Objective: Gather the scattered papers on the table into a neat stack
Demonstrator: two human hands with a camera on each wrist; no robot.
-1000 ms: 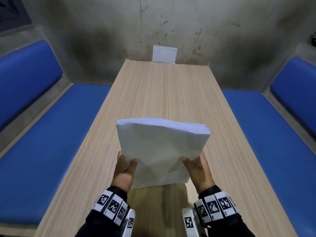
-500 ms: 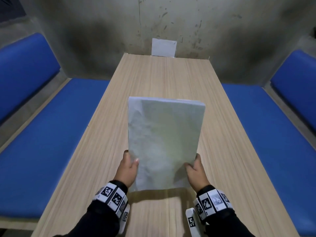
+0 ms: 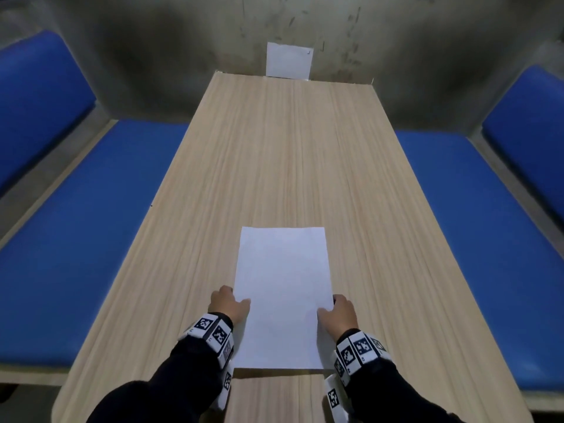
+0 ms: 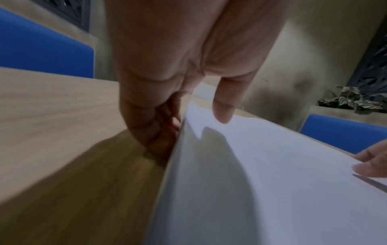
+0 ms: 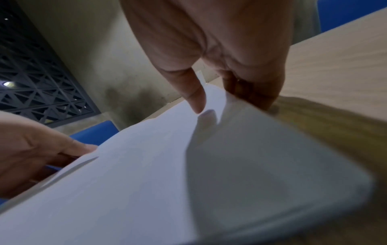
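Note:
A squared-up stack of white papers point(image 3: 282, 294) lies lengthwise near the front of the wooden table point(image 3: 290, 148). My left hand point(image 3: 229, 305) grips its left edge, thumb point(image 4: 224, 107) on top and curled fingers point(image 4: 159, 129) tucked under. My right hand point(image 3: 337, 311) grips the right edge the same way, thumb point(image 5: 194, 96) on top and fingers point(image 5: 251, 92) beneath. In the wrist views the stack point(image 4: 272, 182) point(image 5: 146, 182) has its side edges raised a little on my fingers. No loose sheet shows on the table.
Blue padded benches run along the left point(image 3: 76, 239) and right point(image 3: 473, 239) of the table. A white sheet point(image 3: 288, 60) hangs on the stained wall at the table's far end. A potted plant point(image 4: 353, 99) sits on a ledge beyond the right bench.
The stack stood upright between my hands a second ago; it has tipped forward and down to lie nearly flat on the table. Both hands kept their hold on its sides.

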